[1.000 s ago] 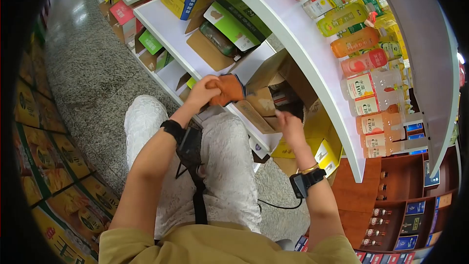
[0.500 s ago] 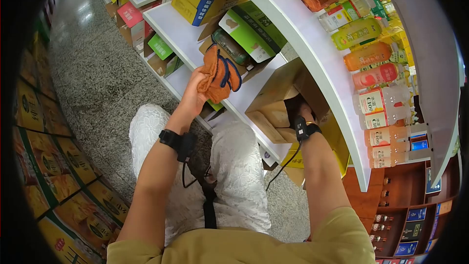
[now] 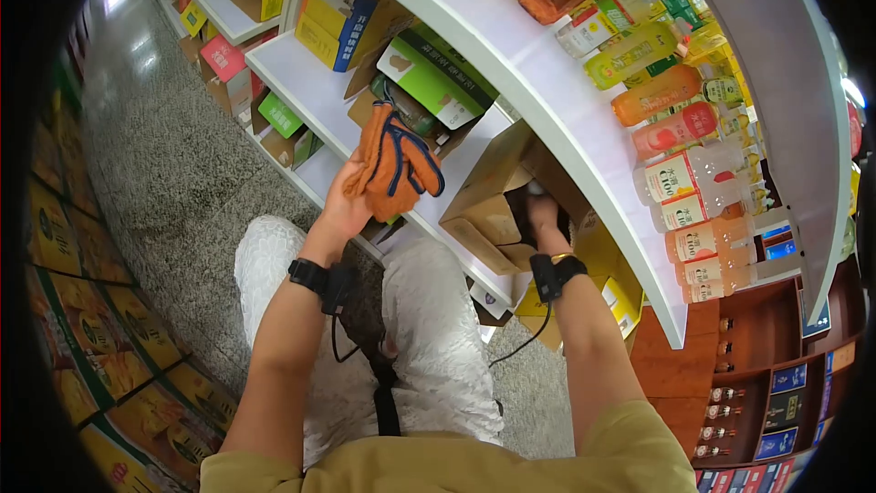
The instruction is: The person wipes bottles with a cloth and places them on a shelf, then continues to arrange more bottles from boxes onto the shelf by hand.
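Two hands are up by the white shelf (image 3: 315, 91). The left hand (image 3: 345, 205) is raised, fingers closed on the orange gloves (image 3: 392, 162), which stand tall with their tips pointing up above the fingers. The right hand (image 3: 542, 215) reaches into the brown box (image 3: 488, 184); its fingers are hidden, so their grip cannot be told.

The left hand (image 3: 342, 205) holds up an orange glove (image 3: 392, 160) with dark trim — fingers dangling — in front of the white shelf (image 3: 319, 96). The right hand (image 3: 540, 215) reaches into an open cardboard box (image 3: 493, 196) under bottled drinks (image 3: 680, 169).
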